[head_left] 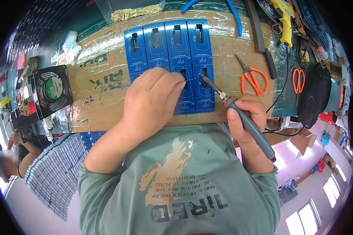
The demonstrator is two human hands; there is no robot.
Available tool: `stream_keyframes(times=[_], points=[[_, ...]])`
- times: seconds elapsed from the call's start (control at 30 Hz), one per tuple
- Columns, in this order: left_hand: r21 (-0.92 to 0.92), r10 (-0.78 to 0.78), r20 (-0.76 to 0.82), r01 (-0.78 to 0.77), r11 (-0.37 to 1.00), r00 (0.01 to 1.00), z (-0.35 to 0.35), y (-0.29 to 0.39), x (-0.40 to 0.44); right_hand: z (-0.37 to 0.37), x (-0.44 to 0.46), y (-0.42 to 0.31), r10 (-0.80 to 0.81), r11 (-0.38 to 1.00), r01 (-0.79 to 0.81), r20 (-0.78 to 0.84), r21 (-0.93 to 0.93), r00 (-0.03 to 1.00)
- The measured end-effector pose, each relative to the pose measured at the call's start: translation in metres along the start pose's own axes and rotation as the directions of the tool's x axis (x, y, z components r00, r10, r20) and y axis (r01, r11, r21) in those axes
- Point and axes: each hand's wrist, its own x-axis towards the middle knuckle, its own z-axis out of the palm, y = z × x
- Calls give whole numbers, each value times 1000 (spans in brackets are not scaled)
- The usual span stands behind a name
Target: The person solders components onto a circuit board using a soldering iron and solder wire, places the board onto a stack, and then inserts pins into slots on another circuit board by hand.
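Rows of joined blue circuit boards [155, 58] lie on the brown work surface, with thin gold-coloured pins in some of their dark slots. My right hand [247, 115] grips a soldering iron [249, 125] by its grey handle, its tip at a board in the lower right of the panel. Over the lower row, my left hand [153, 98] pinches a thin solder wire [191, 79] that runs toward the iron's tip. Part of the lower row is hidden under that hand. Whether wire and tip touch, I cannot tell.
Left stands a black fan [53, 90]. To the right lie orange-handled pliers [253, 78], a second orange-handled tool [298, 80] and a yellow glue gun [284, 21]. A bag of gold-coloured pins [135, 13] is at the back. Another person [11, 160] is far left.
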Motion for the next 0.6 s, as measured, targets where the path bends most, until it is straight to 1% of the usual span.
stream_keyframes(times=[0.37,0.57,0.6], points=[[2,17,-1,-17,1000,1000,4,-3,3,-1,4,-5,2,999,-1,12,-48,1000],[-8,27,12,-27,1000,1000,0,-1,0,-5,-3,-1,-23,998,25,26,-65,999],[-10,35,10,-35,999,999,0,-1,-2,-3,-5,-1,-17,999,18,12,-41,1000]])
